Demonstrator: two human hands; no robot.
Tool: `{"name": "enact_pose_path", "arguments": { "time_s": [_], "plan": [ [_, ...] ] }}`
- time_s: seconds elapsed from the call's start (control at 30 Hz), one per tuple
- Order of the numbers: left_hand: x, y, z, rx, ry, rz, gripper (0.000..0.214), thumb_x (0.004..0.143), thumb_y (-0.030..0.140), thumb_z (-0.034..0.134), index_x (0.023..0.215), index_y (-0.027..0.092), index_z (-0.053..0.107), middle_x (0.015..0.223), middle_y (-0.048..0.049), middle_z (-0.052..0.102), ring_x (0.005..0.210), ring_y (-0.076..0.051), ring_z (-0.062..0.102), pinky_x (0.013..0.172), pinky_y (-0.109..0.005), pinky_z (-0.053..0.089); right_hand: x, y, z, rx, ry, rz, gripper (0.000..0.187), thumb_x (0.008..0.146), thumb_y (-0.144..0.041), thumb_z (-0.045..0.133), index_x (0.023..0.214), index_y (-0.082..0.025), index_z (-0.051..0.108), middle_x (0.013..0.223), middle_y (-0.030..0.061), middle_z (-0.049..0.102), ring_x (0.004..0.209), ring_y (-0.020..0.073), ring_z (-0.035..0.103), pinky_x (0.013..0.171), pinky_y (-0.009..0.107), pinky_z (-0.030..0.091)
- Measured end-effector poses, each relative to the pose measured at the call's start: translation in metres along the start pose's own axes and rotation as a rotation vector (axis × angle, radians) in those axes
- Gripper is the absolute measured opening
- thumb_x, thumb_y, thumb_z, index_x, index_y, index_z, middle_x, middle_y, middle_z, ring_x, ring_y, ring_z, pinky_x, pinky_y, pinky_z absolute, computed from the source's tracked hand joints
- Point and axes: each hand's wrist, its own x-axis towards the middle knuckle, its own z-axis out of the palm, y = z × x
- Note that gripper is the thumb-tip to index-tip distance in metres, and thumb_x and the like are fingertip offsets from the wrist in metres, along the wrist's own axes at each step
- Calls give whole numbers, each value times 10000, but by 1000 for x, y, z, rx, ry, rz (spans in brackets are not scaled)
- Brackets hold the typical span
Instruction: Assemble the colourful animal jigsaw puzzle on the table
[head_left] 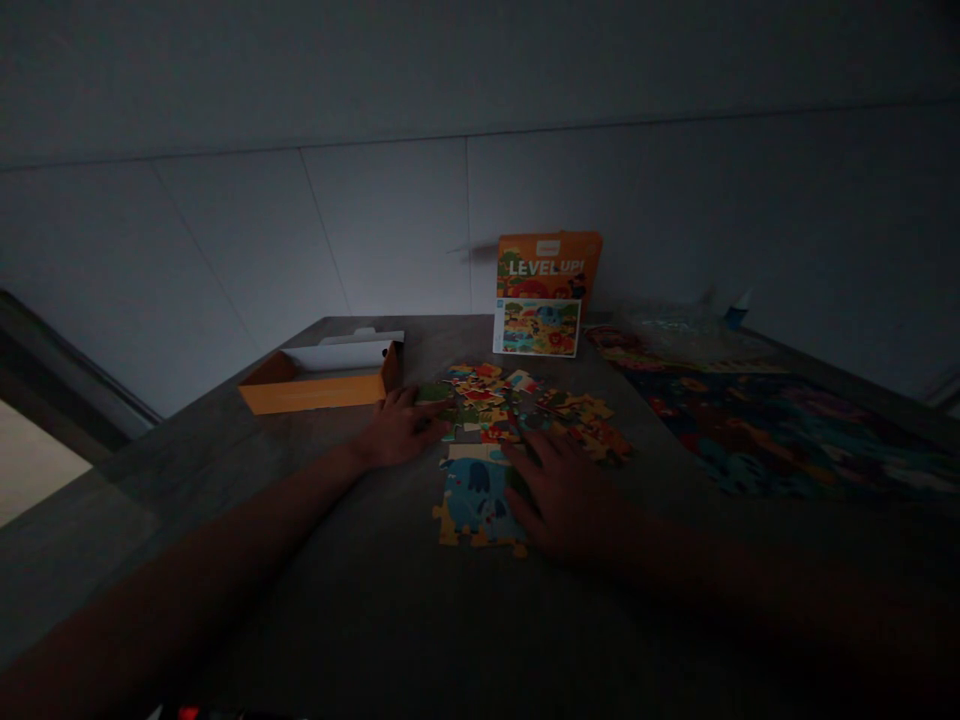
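Note:
In the dim head view, a partly joined jigsaw puzzle with a blue elephant (469,495) lies flat on the grey table. Several loose jigsaw pieces (484,392) are heaped just beyond it. My left hand (401,430) rests at the left edge of the heap, fingers apart, its index finger reaching toward a green piece (435,393). My right hand (562,490) lies spread over the right side of the elephant section, its fingertips at the near pieces of the heap. I see nothing gripped in either hand; the right palm's underside is hidden.
An open orange box (315,393) sits at the left. Behind the heap, a picture card (536,328) leans on an upright orange "LEVEL UP!" box (551,262). At the right lie a dark assembled puzzle (787,430) and clear plastic wrapping (667,330). A wall (405,220) stands behind.

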Motion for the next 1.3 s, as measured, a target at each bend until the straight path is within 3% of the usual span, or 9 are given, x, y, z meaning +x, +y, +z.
{"name": "enact_pose_path", "arguments": {
  "time_s": [0.1, 0.23, 0.5, 0.73, 1.0, 1.2, 1.3],
  "plan": [
    [-1, 4, -2, 11, -38, 8, 523, 969, 601, 402, 1412, 362, 540, 1426, -148, 482, 1383, -432, 364, 1054, -636, 349, 1, 1, 1, 6, 1, -6, 565, 972, -411, 433, 1445, -112, 508, 1371, 233, 524, 1228, 388, 496, 1063, 582, 350],
    [0, 2, -2, -5, 19, 9, 491, 963, 573, 452, 1388, 357, 568, 1385, -138, 524, 1304, -384, 473, 1035, -591, 399, 0, 0, 0, 5, -10, 1, 566, 973, -409, 433, 1451, -114, 503, 1379, 232, 521, 1244, 394, 488, 1057, 579, 357],
    [10, -9, -3, -170, 115, -1, 337, 940, 436, 529, 1103, 272, 773, 1189, -99, 659, 1164, -270, 602, 997, -394, 499, 4, 6, 2, 39, 5, -10, 542, 974, -394, 439, 1431, -114, 525, 1369, 220, 526, 1236, 374, 487, 1053, 559, 368],
    [9, -10, -4, -185, 187, -18, 281, 893, 308, 562, 1041, 246, 792, 1120, -99, 682, 1073, -262, 631, 978, -398, 523, 10, 15, 5, 91, 67, -56, 487, 963, -370, 460, 1354, -108, 584, 1245, 198, 576, 1169, 330, 506, 1022, 520, 393],
    [7, -8, -5, -170, 229, -1, 295, 893, 308, 548, 1045, 191, 772, 1042, -119, 689, 1024, -268, 639, 990, -424, 521, 11, 16, -2, 149, 112, -171, 393, 909, -356, 540, 1173, -103, 684, 1103, 167, 613, 1094, 300, 500, 1016, 502, 387],
    [6, -8, -3, -162, 237, -9, 321, 908, 325, 524, 1072, 187, 762, 1117, -128, 675, 1087, -279, 625, 999, -429, 522, 8, 15, -4, 227, 134, -425, 352, 905, -377, 576, 1129, -132, 691, 1044, 133, 625, 1005, 261, 511, 926, 435, 438],
    [6, -8, -2, -167, 227, 4, 331, 921, 315, 509, 1093, 182, 759, 1138, -135, 667, 1091, -271, 628, 999, -420, 525, 7, 14, -5, 244, 130, -486, 356, 915, -384, 572, 1139, -134, 690, 1038, 130, 625, 992, 253, 512, 923, 428, 441]
  ]
}}
